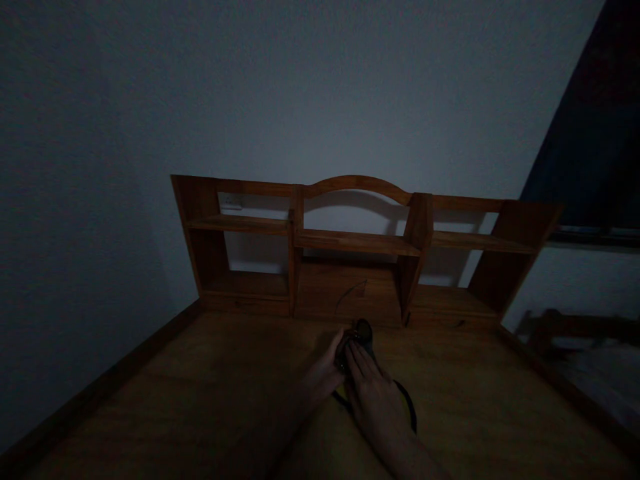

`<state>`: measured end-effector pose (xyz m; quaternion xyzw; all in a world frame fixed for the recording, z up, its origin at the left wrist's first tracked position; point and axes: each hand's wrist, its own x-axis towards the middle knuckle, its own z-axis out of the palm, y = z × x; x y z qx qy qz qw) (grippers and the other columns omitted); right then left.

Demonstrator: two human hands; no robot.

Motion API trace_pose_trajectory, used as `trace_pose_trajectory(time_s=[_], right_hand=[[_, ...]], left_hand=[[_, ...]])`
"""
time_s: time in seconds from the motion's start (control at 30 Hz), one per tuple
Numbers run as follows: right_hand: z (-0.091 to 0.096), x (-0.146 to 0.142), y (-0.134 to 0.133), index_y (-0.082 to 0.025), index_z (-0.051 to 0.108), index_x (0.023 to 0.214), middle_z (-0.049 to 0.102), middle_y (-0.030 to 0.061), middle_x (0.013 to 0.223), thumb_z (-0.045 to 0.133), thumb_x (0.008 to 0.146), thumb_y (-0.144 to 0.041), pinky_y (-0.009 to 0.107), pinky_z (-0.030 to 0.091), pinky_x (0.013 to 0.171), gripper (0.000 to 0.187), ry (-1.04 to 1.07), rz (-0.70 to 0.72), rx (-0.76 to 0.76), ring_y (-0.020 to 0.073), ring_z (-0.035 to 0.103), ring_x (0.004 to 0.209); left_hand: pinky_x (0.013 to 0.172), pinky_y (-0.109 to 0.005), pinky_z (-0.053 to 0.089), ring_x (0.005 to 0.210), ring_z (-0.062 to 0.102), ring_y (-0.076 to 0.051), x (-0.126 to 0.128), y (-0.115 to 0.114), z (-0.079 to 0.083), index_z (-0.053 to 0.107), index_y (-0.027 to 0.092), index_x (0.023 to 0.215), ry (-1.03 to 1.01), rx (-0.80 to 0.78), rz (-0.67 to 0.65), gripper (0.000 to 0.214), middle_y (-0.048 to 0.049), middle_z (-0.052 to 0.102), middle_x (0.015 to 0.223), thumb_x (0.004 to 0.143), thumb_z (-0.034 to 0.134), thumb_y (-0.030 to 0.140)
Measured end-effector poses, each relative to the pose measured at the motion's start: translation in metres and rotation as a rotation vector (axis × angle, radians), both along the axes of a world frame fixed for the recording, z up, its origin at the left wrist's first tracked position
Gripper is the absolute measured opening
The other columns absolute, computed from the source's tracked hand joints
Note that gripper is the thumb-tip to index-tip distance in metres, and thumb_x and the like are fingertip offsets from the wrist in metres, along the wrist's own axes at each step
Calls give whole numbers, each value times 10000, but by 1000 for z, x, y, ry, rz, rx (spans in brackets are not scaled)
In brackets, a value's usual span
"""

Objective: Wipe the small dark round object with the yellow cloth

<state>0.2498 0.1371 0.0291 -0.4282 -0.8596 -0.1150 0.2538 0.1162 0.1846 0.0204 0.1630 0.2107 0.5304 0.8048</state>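
In the dim head view, a small dark camera-like object (344, 352) is between my two hands at the middle of the desk. Its exact kind is hard to make out in the low light. A dark round part (364, 331) shows just beyond my fingers. My left hand (331, 367) grips the object from its left side, thumb up. Over its right side and top lie the fingers of my right hand (371, 390), held together and pressed on it. A black strap (409, 405) loops out around my right hand and rests on the desk.
The wooden desk top (225, 393) spreads around my hands. Along its back stands a wooden shelf unit (357, 243) with an arched centre rail, against a pale wall (320, 100). A thin dark cord (350, 291) shows before the middle compartment. Dark curtain (595, 133) hangs at right.
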Motion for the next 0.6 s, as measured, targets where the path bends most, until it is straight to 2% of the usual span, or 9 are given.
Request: trace_pose_trajectory(time_s=[0.2,0.37,0.5,0.6], right_hand=[[0,-2,-7,-91,456,1336,464,172,1384,438,743,-56,423,497,931,594,49,-47,-49,289,465,1256],[10,4,-12,-156,539,1255,567,121,1289,473,734,-52,373,474,967,535,169,74,-177,250,527,1194],[18,9,-13,-214,593,1178,631,67,1197,489,737,-57,333,504,910,479,270,123,-289,219,608,1075],[21,11,-12,-217,609,1159,638,52,1197,495,728,-53,317,503,910,475,333,184,-356,210,615,1070]], left_hand=[[999,-249,415,997,622,-154,7,-7,9,667,122,999,59,89,43,258,-71,689,1031,895,536,318],[1005,-303,395,1057,597,-195,8,-18,16,641,135,1101,222,298,108,342,-86,662,1119,854,587,366],[1010,-332,387,1090,581,-220,7,-22,16,654,153,1083,327,316,122,361,-76,664,1118,826,606,401],[1024,-346,377,1090,582,-217,7,-19,11,651,161,1095,324,310,123,370,-82,671,1103,821,609,407]])
